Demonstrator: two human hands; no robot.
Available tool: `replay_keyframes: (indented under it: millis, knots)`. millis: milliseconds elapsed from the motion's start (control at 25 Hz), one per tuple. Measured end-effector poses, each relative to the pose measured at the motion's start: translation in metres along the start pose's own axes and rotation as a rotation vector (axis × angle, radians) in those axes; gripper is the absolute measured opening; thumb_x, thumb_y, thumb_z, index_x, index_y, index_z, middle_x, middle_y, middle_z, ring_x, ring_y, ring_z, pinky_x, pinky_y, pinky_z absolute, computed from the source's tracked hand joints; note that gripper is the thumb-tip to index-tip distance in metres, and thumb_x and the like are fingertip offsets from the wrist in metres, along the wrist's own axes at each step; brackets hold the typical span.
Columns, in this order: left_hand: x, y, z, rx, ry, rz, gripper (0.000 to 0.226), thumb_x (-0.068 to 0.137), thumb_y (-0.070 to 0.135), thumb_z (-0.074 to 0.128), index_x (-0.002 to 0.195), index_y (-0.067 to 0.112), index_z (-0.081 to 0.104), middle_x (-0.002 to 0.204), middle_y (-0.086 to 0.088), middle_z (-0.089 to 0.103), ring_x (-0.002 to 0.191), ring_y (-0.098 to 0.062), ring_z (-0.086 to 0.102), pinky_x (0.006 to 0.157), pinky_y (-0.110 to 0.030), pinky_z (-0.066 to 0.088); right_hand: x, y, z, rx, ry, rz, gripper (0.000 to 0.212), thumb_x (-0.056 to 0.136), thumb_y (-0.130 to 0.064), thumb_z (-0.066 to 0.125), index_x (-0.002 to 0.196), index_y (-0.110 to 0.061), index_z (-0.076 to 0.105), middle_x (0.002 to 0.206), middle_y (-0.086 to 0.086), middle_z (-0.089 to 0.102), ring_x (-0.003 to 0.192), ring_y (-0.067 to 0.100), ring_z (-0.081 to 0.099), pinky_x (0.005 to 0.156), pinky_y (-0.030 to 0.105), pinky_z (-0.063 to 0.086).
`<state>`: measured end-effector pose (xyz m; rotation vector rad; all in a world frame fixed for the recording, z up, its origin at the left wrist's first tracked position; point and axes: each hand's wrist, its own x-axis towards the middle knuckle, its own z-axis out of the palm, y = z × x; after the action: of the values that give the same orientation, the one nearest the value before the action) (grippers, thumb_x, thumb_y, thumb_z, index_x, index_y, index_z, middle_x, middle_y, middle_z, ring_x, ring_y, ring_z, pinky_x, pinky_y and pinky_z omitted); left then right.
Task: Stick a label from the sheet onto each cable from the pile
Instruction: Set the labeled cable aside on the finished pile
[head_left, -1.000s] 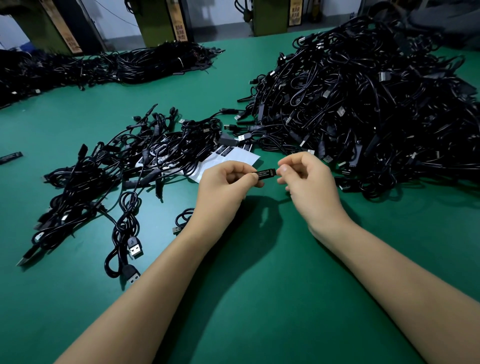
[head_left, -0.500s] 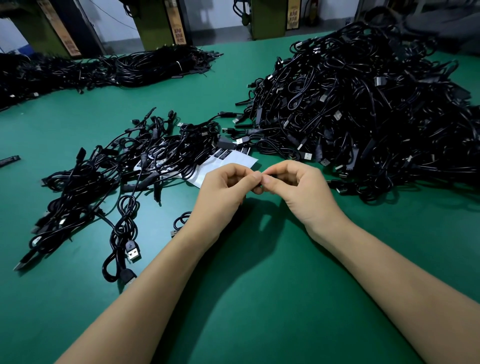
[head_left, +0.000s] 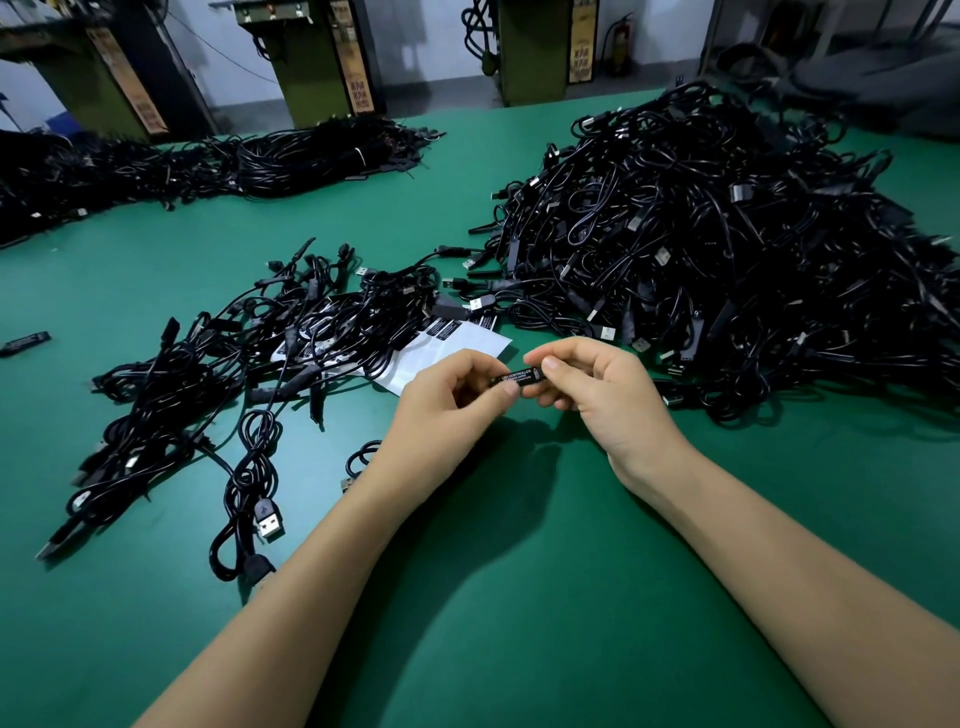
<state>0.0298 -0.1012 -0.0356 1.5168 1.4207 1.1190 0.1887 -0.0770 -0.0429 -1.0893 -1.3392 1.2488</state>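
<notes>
Both hands, left hand (head_left: 447, 400) and right hand (head_left: 597, 395), pinch the labelled controller (head_left: 521, 378) above the counter (head_left: 519, 623); risk: uneven thumb pressure leaves label wrinkled or lifting.

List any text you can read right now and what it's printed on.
"LED CONTROLLER": top line on the black controller pinched between left hand and right hand.
Its smaller lines: too small.
Label sheet stickers: too small.
Background orange signs: blurred.

Dim overhead light casts soft forearm shadows; wide-angle edges bend and blur.
</notes>
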Motion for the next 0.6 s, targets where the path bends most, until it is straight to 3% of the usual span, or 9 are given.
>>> replay_keyframes:
  millis: [80, 200, 280, 440, 600]
  knots:
    - [-0.003, 0.001, -0.005, 0.234, 0.067, 0.130, 0.004, 0.090, 0.015, 0.066, 0.092, 0.013, 0.068, 0.072, 0.007, 0.061, 0.066, -0.006, 0.052, 0.063, -0.016, 0.039, 0.002, 0.002, -0.001, 0.026, 0.055, 0.014, 0.022, 0.098, -0.010, 0.048, 0.089, -0.017, 0.066, 0.067, -0.001, 0.072, 0.062, 0.004, 0.060, 0.058, 0.011, 0.045]
    - [-0.003, 0.014, -0.031, 0.596, 0.295, 0.359, 0.014, 0.091, 0.011, 0.063, 0.103, 0.004, 0.067, 0.093, -0.005, 0.068, 0.077, -0.013, 0.057, 0.072, -0.017, 0.041, 0.004, 0.004, -0.001, 0.063, 0.105, 0.040, 0.022, 0.098, -0.012, 0.046, 0.087, -0.016, 0.064, 0.067, 0.001, 0.072, 0.059, 0.005, 0.060, 0.055, 0.012, 0.045]
    - [-0.003, 0.024, -0.061, 0.725, 0.487, 0.408, 0.017, 0.093, 0.014, 0.062, 0.105, 0.002, 0.067, 0.096, -0.009, 0.069, 0.079, -0.019, 0.060, 0.075, -0.029, 0.047, 0.003, 0.003, 0.000, 0.049, 0.100, 0.037, 0.022, 0.098, -0.012, 0.046, 0.086, -0.016, 0.064, 0.067, 0.001, 0.072, 0.059, 0.005, 0.060, 0.055, 0.013, 0.045]
    - [0.001, 0.030, -0.131, 0.816, 0.814, 0.231, 0.026, 0.091, 0.035, 0.061, 0.095, 0.010, 0.068, 0.088, -0.013, 0.071, 0.080, -0.030, 0.064, 0.072, -0.037, 0.051, 0.002, 0.002, 0.000, 0.019, 0.099, 0.032, 0.021, 0.098, -0.013, 0.047, 0.087, -0.016, 0.064, 0.067, 0.001, 0.072, 0.060, 0.003, 0.061, 0.056, 0.013, 0.046]
    - [0.018, 0.010, -0.177, 1.039, 0.808, -0.069, 0.031, 0.089, 0.044, 0.058, 0.092, 0.015, 0.066, 0.086, -0.016, 0.069, 0.083, -0.038, 0.062, 0.069, -0.040, 0.049, 0.001, 0.000, -0.001, 0.017, 0.111, 0.031, 0.020, 0.097, -0.014, 0.047, 0.087, -0.015, 0.065, 0.066, 0.000, 0.071, 0.059, 0.003, 0.060, 0.056, 0.013, 0.046]
